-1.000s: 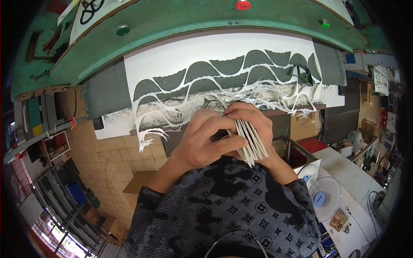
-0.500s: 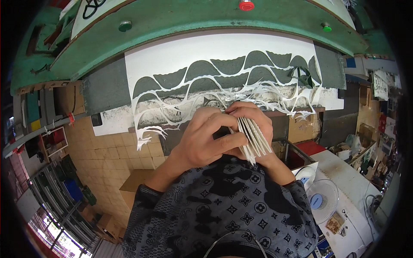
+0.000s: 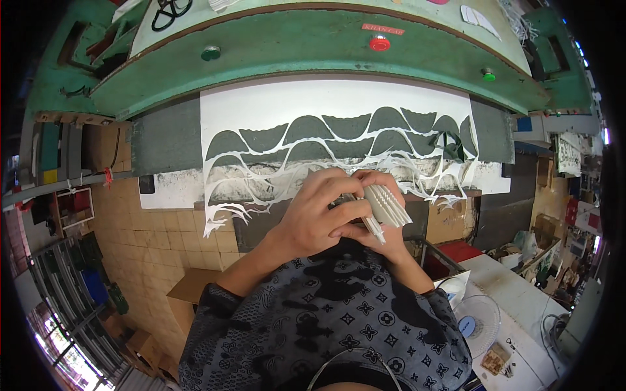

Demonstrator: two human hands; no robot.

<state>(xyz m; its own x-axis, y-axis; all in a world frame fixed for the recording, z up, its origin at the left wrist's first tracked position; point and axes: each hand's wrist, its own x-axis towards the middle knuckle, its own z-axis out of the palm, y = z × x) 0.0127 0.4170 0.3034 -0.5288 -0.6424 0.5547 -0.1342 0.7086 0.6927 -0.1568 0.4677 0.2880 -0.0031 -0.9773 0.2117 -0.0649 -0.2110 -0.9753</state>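
Observation:
My two hands are together in front of my chest, over the near edge of the work surface. My right hand (image 3: 392,242) is closed around a fanned stack of thin off-white cut pieces (image 3: 389,206) with scalloped edges. The fingers of my left hand (image 3: 318,215) are bent round a thinner bunch of the same pieces, touching the stack's left side. Beyond them lies a white sheet (image 3: 261,101) with rows of wavy cut-outs, its ragged strips hanging over the near edge. A dark green, thin-walled curved shape (image 3: 454,147) rests at the sheet's right.
A green machine beam (image 3: 293,49) spans the far side, with a red push button (image 3: 379,43) and green ones. Black-handled scissors (image 3: 171,13) lie on top. At the lower right a fan (image 3: 479,324) stands by a white table; a cardboard box (image 3: 189,290) is at the lower left.
The fanned pieces have parted into two groups, one pinched by my left fingers and the other in my right hand. The view has tilted, showing more of the machine's top.

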